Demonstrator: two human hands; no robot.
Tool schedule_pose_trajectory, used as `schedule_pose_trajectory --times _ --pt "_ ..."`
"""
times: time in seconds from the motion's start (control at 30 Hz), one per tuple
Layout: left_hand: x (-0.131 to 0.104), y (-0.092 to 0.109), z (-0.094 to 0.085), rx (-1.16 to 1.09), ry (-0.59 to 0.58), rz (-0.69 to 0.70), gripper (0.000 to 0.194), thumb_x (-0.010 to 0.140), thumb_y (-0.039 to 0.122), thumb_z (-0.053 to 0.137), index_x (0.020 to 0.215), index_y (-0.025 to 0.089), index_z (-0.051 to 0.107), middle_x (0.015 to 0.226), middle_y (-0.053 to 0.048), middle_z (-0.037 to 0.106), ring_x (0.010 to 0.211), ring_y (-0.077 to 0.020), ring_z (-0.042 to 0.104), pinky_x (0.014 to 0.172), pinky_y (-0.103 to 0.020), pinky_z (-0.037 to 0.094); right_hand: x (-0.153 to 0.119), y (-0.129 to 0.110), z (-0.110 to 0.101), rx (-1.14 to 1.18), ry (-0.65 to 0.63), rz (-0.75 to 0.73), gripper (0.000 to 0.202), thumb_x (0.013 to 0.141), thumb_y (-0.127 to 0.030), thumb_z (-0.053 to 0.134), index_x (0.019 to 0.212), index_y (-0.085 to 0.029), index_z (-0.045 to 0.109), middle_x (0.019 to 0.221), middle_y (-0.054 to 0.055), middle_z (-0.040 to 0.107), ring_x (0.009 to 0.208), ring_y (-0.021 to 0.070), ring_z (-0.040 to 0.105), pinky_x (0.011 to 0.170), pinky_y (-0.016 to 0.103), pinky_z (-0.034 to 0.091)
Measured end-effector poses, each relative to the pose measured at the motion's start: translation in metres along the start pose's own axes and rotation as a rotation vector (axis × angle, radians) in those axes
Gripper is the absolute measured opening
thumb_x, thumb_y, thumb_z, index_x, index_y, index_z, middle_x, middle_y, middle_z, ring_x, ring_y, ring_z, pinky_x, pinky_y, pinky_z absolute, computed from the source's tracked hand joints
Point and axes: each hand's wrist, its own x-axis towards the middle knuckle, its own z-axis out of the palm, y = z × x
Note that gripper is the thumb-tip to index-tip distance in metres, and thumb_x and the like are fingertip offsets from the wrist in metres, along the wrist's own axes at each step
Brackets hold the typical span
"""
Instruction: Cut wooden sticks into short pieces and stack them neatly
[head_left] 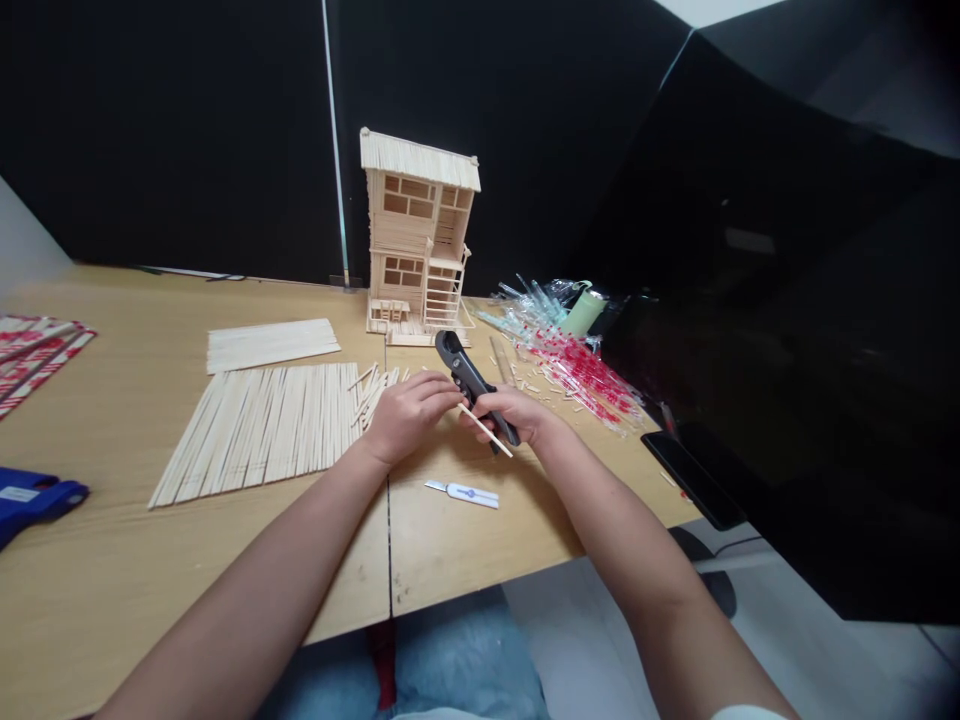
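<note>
My right hand (510,408) is wrapped round the dark handles of a hand cutter (470,375), its head pointing away from me and to the left. A thin wooden stick (487,432) slants past the cutter, its near end free above the table. At the stick's far end, the fingertips of my left hand (415,408) are pinched together on it, close to the cutter's jaws. Short cut sticks (367,395) lie loosely just left of my left hand. Below both hands, a small white craft knife (472,495) rests with its blade out.
A wooden stick model house (420,235) stands at the back. Long sticks (262,430) and a paler bundle (274,343) lie left. Right are plastic packets (577,370), scraps and a black phone (694,480). A blue tool (37,500) sits at the left edge.
</note>
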Motion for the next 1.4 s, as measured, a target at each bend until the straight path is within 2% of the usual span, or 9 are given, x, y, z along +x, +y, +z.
schedule_pose_trajectory --times 0.07,0.13,0.27,0.37,0.57,0.7,0.83,1.07,1.4 --pt "0.0 0.002 0.002 -0.049 -0.002 -0.067 0.019 0.095 0.022 0.057 0.1 0.024 0.075 0.1 -0.003 0.078 0.098 -0.0176 0.069 0.087 -0.031 0.054 -0.001 -0.002 -0.001 0.043 -0.043 -0.002 0.029 0.058 -0.019 0.068 0.082 -0.018 0.052 0.056 -0.006 0.048 0.044 0.0054 0.034 0.043 0.018 0.032" --pt "-0.001 0.004 0.005 -0.11 0.014 -0.224 0.015 0.092 0.027 0.062 0.095 0.023 0.077 0.096 -0.004 0.078 0.091 -0.0186 0.07 0.085 -0.032 0.054 0.001 -0.003 -0.001 0.061 -0.049 -0.041 0.026 0.061 -0.022 0.069 0.081 -0.018 0.052 0.057 -0.006 0.049 0.047 0.0062 0.037 0.045 0.019 0.033" --pt "-0.002 0.008 0.013 -0.428 0.045 -0.75 0.019 0.082 0.035 0.072 0.089 0.019 0.079 0.089 -0.007 0.079 0.081 -0.0216 0.072 0.078 -0.033 0.055 0.01 0.002 0.005 -0.065 0.212 -0.362 0.03 0.06 -0.025 0.077 0.079 -0.019 0.055 0.066 -0.004 0.057 0.055 0.0093 0.049 0.053 0.023 0.041" --pt "0.002 0.011 0.014 -0.701 0.04 -0.964 0.033 0.075 0.043 0.076 0.091 0.014 0.079 0.083 -0.009 0.078 0.077 -0.0231 0.073 0.074 -0.032 0.056 0.018 0.007 0.015 -0.176 0.375 -0.563 0.034 0.059 -0.029 0.081 0.079 -0.02 0.056 0.077 -0.002 0.064 0.062 0.0121 0.057 0.06 0.026 0.047" --pt "0.007 0.013 0.01 -0.777 0.047 -0.996 0.042 0.068 0.051 0.08 0.088 0.014 0.08 0.085 -0.011 0.079 0.08 -0.0233 0.072 0.077 -0.031 0.054 0.025 0.01 0.023 -0.354 0.518 -0.815 0.031 0.07 -0.036 0.079 0.079 -0.022 0.052 0.074 -0.001 0.061 0.066 0.0171 0.061 0.067 0.033 0.051" --pt "0.002 0.004 0.008 -0.65 -0.178 -0.936 0.032 0.073 0.046 0.075 0.08 0.016 0.081 0.076 -0.005 0.077 0.067 -0.0178 0.066 0.067 -0.027 0.048 0.026 0.015 0.02 -0.474 0.581 -0.857 0.028 0.073 -0.036 0.076 0.082 -0.023 0.053 0.078 -0.001 0.062 0.07 0.0178 0.06 0.069 0.032 0.051" --pt "-0.003 -0.002 0.007 -0.445 -0.392 -0.811 0.024 0.077 0.039 0.067 0.073 0.019 0.079 0.067 -0.001 0.074 0.062 -0.0149 0.061 0.063 -0.025 0.042 0.028 0.024 0.017 -0.531 0.593 -0.795 0.028 0.075 -0.038 0.074 0.082 -0.023 0.052 0.077 -0.001 0.06 0.069 0.0166 0.058 0.069 0.031 0.049" --pt "-0.003 0.0 0.011 -0.406 -0.366 -0.705 0.02 0.08 0.034 0.065 0.072 0.021 0.077 0.081 -0.002 0.077 0.074 -0.0179 0.067 0.075 -0.027 0.046 0.024 0.03 0.013 -0.493 0.533 -0.748 0.029 0.075 -0.035 0.073 0.09 -0.023 0.052 0.091 0.002 0.066 0.073 0.0155 0.06 0.074 0.03 0.05" --pt "-0.003 0.003 0.008 -0.398 -0.386 -0.776 0.021 0.08 0.035 0.064 0.081 0.02 0.08 0.077 -0.001 0.078 0.07 -0.0185 0.067 0.068 -0.026 0.045 0.022 0.033 0.019 -0.624 0.596 -0.739 0.018 0.077 -0.03 0.068 0.081 -0.023 0.051 0.074 -0.004 0.055 0.068 0.0145 0.052 0.067 0.026 0.043"
